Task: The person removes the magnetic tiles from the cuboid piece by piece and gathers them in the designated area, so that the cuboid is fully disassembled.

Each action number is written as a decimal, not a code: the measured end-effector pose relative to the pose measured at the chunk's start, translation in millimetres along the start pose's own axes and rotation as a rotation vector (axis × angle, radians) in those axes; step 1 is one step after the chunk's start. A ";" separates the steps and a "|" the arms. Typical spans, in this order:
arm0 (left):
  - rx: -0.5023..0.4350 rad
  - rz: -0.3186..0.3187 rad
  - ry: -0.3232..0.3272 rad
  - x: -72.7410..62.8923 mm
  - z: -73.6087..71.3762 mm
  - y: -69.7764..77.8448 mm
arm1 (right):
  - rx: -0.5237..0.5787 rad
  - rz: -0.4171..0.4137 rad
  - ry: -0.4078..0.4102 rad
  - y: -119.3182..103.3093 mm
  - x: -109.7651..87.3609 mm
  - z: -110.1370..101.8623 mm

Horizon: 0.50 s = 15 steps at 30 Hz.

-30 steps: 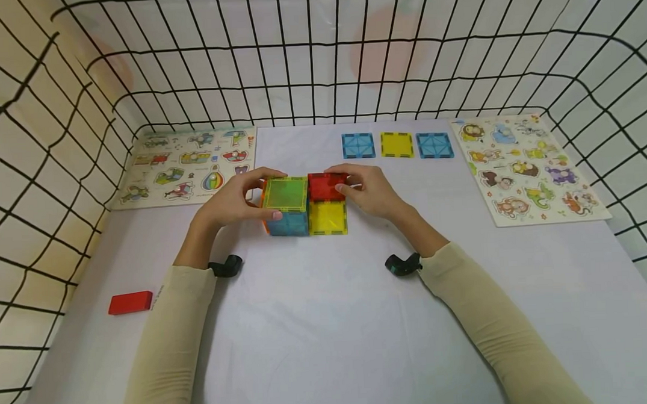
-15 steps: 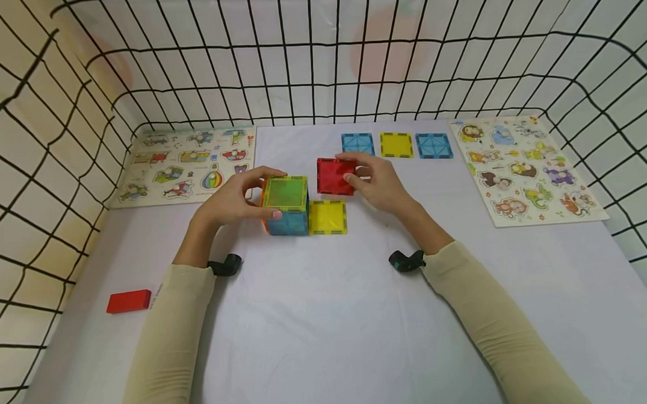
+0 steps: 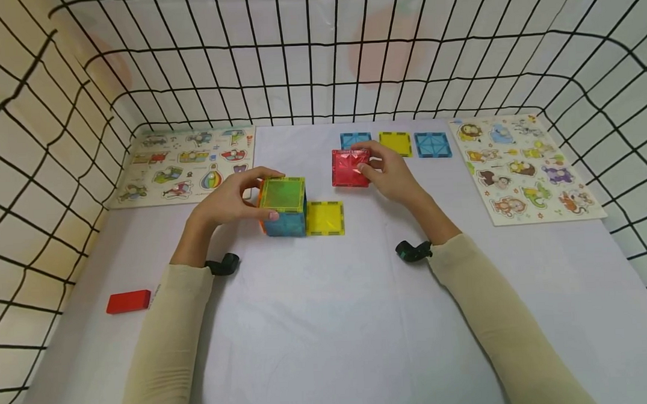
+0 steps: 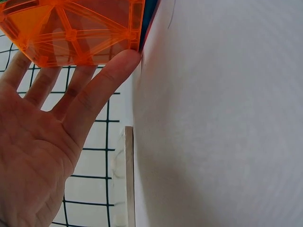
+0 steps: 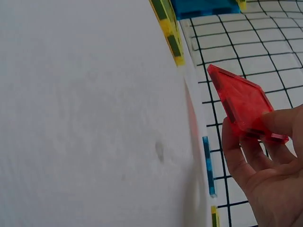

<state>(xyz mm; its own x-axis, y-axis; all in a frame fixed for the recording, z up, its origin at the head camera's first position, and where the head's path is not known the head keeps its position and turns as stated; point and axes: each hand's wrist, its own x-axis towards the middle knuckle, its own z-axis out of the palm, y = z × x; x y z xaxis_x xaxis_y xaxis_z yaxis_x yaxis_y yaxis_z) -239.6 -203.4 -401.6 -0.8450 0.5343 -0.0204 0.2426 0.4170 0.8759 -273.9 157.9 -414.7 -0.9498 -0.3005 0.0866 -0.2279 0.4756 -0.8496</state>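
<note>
My left hand [image 3: 226, 200] grips a cube of magnetic tiles [image 3: 283, 194] on the table, thumb at the near side and fingers at the far side. The cube shows a yellow-green top and a blue front; its orange side [image 4: 80, 33] faces my palm in the left wrist view. Flat against the cube's right side lies a yellow magnetic tile [image 3: 325, 218]. Between thumb and fingers, my right hand [image 3: 391, 174] pinches a red magnetic tile [image 3: 348, 168], raised and tilted in the right wrist view, apart from the cube.
At the back lie a blue tile [image 3: 356, 140], partly covered by the right hand, a yellow tile [image 3: 397, 143] and another blue tile [image 3: 432, 145]. Picture puzzle boards stand left [image 3: 183, 172] and right [image 3: 528, 172]. A red block [image 3: 128, 301] lies front left. Black wire mesh [image 3: 310, 52] encloses the table.
My right hand has drawn the red tile away from the cube and the yellow tile, moving it back and to the right. The left hand and the cube have stayed in place.
</note>
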 end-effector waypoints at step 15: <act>0.001 0.004 -0.006 0.3 -0.8 0.0 | -0.087 0.148 -0.066 18.8 6.8 -2.8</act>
<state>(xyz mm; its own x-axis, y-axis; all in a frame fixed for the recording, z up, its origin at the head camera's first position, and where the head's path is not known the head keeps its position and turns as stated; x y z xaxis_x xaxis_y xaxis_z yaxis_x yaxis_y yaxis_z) -240.2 -203.8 -401.2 -0.8413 0.5402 -0.0192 0.2467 0.4153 0.8756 -285.2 167.1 -428.7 -0.9590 -0.2740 -0.0726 -0.1072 0.5875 -0.8021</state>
